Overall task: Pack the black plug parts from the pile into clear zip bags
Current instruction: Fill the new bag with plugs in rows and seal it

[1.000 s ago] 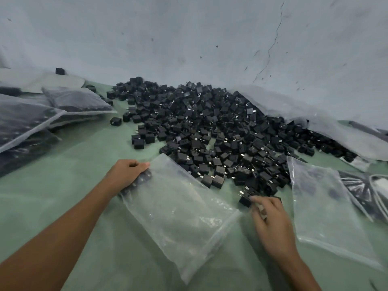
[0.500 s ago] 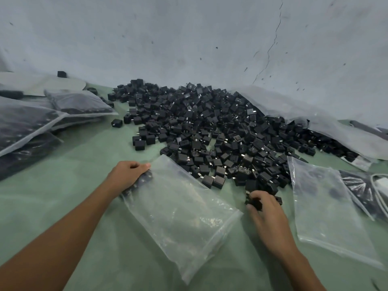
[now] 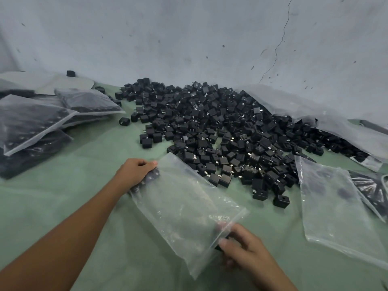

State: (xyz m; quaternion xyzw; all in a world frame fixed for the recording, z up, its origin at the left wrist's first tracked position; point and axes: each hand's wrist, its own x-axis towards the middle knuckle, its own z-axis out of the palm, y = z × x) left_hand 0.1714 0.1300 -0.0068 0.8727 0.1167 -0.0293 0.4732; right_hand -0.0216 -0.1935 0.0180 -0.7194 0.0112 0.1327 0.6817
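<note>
A big pile of black plug parts [image 3: 220, 131] covers the green cloth ahead of me. A clear zip bag [image 3: 184, 208] lies slanted in front of the pile. My left hand [image 3: 134, 173] grips its far left corner, where a few black parts [image 3: 150, 178] show dimly through the plastic. My right hand [image 3: 245, 248] is at the bag's near right edge, fingers curled on a black plug part [image 3: 219, 247], with the fingertips partly behind the plastic. Two loose parts [image 3: 281, 201] lie at the pile's near edge.
Filled bags of black parts [image 3: 31, 122] are stacked at the left. A second flat clear bag [image 3: 336, 208] lies at the right, over a bag with dark contents [image 3: 371, 185]. A large plastic sack [image 3: 315, 114] lies behind the pile, against the grey wall [image 3: 189, 38].
My right hand left the pile's near edge and came back toward me to the bag's near right edge, carrying a black part. My left hand kept its hold on the bag's corner.
</note>
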